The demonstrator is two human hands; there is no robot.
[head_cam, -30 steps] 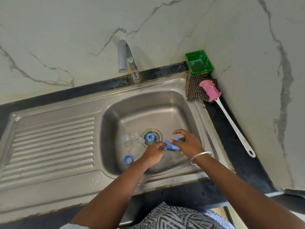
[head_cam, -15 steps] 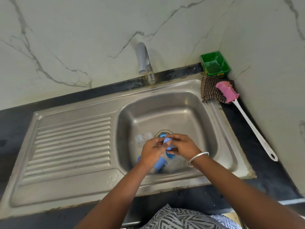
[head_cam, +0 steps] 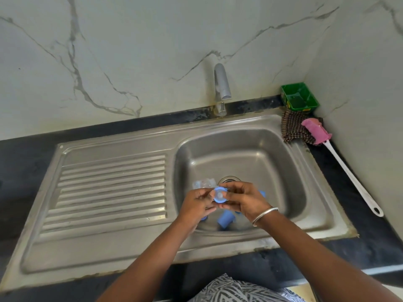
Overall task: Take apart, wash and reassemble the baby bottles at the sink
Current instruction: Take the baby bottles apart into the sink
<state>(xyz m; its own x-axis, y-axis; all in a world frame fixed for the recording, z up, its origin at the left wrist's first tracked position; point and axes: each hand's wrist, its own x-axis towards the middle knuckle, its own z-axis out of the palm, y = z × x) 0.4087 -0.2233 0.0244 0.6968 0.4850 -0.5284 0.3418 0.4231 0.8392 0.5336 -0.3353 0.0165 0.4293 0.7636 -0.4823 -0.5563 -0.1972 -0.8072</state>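
Since half a second ago, both hands have lifted a little above the basin floor, and the blue ring (head_cam: 219, 194) they share now faces the camera instead of being hidden behind the fingers. At the nearest edge, a black-and-white patterned garment (head_cam: 239, 289) shows between the two forearms. The left hand (head_cam: 197, 204) pinches the ring's left rim with curled fingers; the right hand (head_cam: 242, 199), a silver bangle (head_cam: 265, 215) on its wrist, pinches the right rim. This ring is a round, pale blue collar with a clear teat seated in its middle, held over the sink (head_cam: 316, 223) bowl. Below the hands, a blue cap (head_cam: 225, 221) lies on the basin floor, with further blue bits half hidden by the fingers. Just beyond the left hand rest clear plastic pieces (head_cam: 202, 184), beside the drain (head_cam: 229, 179). Farther back stands the tap (head_cam: 221, 88). At the far right corner sit a checked cloth (head_cam: 292, 127), a pink-headed brush (head_cam: 349, 171) resting on it, and a green tub (head_cam: 299, 97).
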